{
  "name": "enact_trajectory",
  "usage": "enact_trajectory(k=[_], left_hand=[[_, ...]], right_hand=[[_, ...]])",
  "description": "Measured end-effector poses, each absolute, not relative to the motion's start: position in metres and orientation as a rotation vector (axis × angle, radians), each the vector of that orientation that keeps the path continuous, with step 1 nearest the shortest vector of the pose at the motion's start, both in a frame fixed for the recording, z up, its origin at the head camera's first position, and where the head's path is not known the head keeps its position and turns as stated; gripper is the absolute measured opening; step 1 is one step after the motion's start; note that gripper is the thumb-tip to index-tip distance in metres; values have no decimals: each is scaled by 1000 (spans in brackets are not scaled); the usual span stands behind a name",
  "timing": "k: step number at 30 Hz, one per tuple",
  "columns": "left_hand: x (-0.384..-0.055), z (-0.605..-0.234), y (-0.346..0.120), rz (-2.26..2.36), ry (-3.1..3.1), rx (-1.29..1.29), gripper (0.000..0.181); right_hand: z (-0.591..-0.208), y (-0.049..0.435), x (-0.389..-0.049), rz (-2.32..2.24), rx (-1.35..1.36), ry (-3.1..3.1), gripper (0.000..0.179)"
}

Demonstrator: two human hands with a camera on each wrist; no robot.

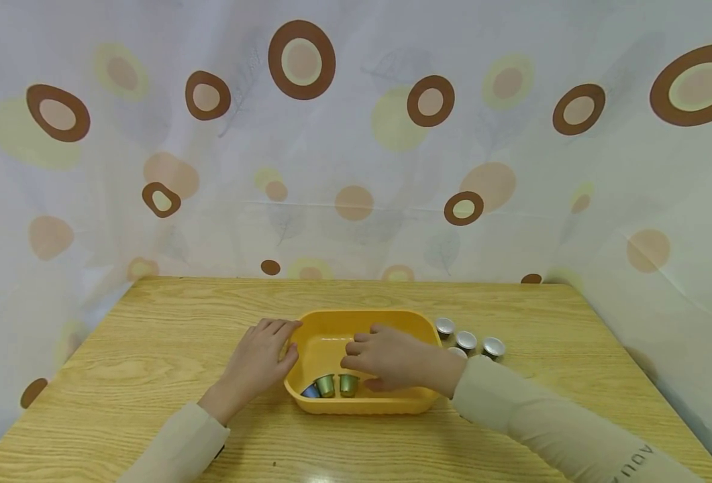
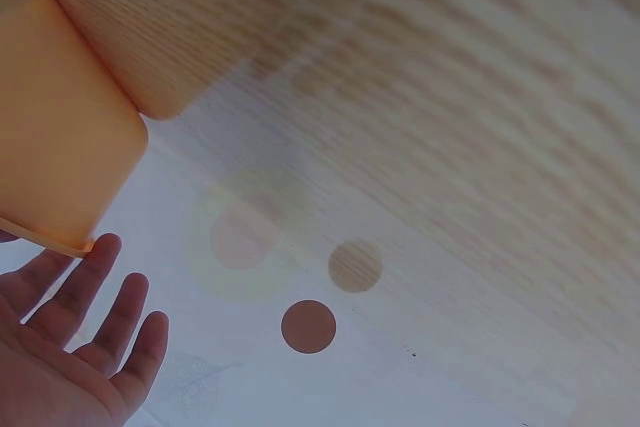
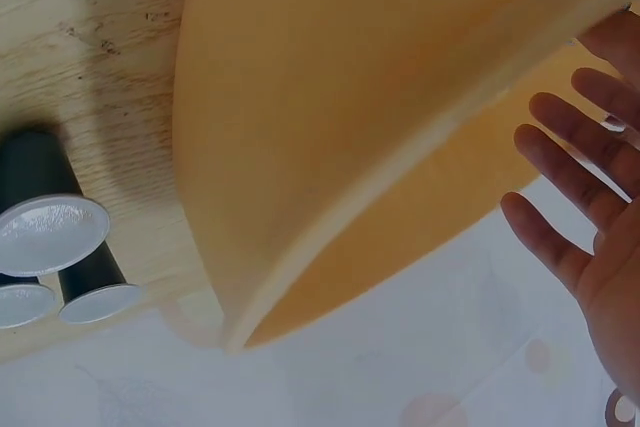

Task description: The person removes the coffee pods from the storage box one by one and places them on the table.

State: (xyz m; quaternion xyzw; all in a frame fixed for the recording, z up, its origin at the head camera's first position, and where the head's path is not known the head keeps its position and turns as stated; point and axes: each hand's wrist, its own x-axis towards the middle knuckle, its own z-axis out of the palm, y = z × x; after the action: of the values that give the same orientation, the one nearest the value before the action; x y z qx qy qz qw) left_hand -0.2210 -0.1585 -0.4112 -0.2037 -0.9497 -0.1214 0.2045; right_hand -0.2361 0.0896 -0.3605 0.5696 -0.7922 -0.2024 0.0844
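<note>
A yellow plastic basin (image 1: pixel 364 406) sits on the wooden table. Inside it, along the near left side, lie a blue coffee capsule (image 1: pixel 311 391) and two green coffee capsules (image 1: pixel 325 386), (image 1: pixel 348 385). My left hand (image 1: pixel 258 359) rests at the basin's left rim, its fairly straight fingertips touching the edge; the left wrist view shows a finger against the rim (image 2: pixel 45 240). Over the basin's right half reaches my right hand (image 1: pixel 388 359), close to the right green capsule. In the right wrist view its fingers (image 3: pixel 575 167) are spread and loosely bent, with nothing between them.
Several dark coffee capsules with silver lids (image 1: pixel 493 347) stand on the table just right of the basin, near my right sleeve (image 1: pixel 506 396). A patterned cloth (image 1: pixel 356 134) hangs behind the table (image 1: pixel 198 308) and at its sides.
</note>
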Motion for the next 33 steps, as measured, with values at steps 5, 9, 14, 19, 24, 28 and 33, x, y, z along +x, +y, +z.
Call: enact_trajectory(k=[5,9,14,19,24,28,33], left_hand=[[-221,-412,-159,-331,-2650,-564,35],[-220,-411,-159,-333,-2651,-561,35],[-220,-411,-159,-328,-2656,-562,36],[-220,-411,-159,-327,-2653,-566,35],[-220,-411,-159,-331,-2651,-565,35],[-220,-410,-159,-333,-2649,-565,35],[-220,-410,-158,-328,-2646,-566,35]], right_hand=[[-365,87,-236,-591,1730,-2339,40],[-368,85,-236,-576,1755,-2334,39],[-373,84,-236,-573,1774,-2308,43],[-377,84,-237,-545,1786,-2273,43],[-379,83,-239,-512,1797,-2235,39],[-381,83,-240,-484,1804,-2225,31],[-384,83,-241,-480,1803,-2255,23]])
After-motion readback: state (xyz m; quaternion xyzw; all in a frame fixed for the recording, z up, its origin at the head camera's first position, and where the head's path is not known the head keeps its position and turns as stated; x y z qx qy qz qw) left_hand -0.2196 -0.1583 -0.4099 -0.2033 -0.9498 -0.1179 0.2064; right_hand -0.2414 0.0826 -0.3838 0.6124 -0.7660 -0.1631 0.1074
